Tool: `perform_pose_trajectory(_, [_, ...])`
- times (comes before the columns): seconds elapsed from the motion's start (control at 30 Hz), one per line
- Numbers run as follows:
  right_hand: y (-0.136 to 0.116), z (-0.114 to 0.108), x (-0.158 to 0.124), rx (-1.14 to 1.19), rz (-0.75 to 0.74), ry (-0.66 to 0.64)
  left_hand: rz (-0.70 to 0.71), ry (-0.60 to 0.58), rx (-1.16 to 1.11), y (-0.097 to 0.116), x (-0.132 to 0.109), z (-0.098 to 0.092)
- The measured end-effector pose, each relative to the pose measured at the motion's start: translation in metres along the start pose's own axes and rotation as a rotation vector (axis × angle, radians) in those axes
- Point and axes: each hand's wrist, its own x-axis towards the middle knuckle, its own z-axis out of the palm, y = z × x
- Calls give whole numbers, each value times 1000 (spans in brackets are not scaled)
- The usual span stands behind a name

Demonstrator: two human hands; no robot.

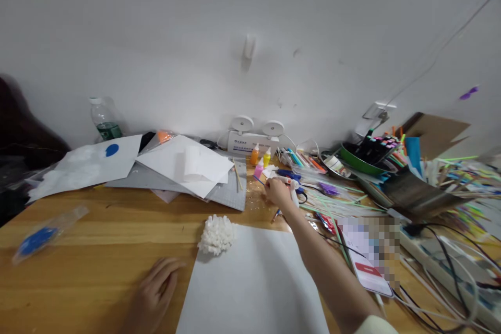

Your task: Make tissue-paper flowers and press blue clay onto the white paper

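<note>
Reaching past the far edge of the sheet (pixel 254 282), the right hand (pixel 277 191) is seen at the glue gun (pixel 292 188). The fingers are curled against it, but whether they are clamped on it cannot be told. The gun is laid just beyond the sheet's far right corner. The arm is stretched across that corner, probably because the gun lies far off.

The left hand (pixel 154 292) is laid flat on the table (pixel 97 250) just left of the sheet, fingers spread, nothing held. It is likely used as a brace.

A white tuft (pixel 217 234) is set on the sheet's far left corner. Small bottles (pixel 255 155) are stood beyond the gun. A mat (pixel 230 193) under loose papers (pixel 183 164) is spread beyond the sheet's left half. To the sheet's right, access is crowded by straws (pixel 336 201) and cables (pixel 450 266). A bag (pixel 43 235) is left well to the sheet's left.
</note>
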Motion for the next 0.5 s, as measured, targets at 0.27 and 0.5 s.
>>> perform_pose_trajectory(0.27, [39,-17,-91,159,23,24,1,16,31,-3,4,2])
perform_pose_trajectory(0.5, [39,-1,-102,266,79,86,53,30,-6,2,11,0])
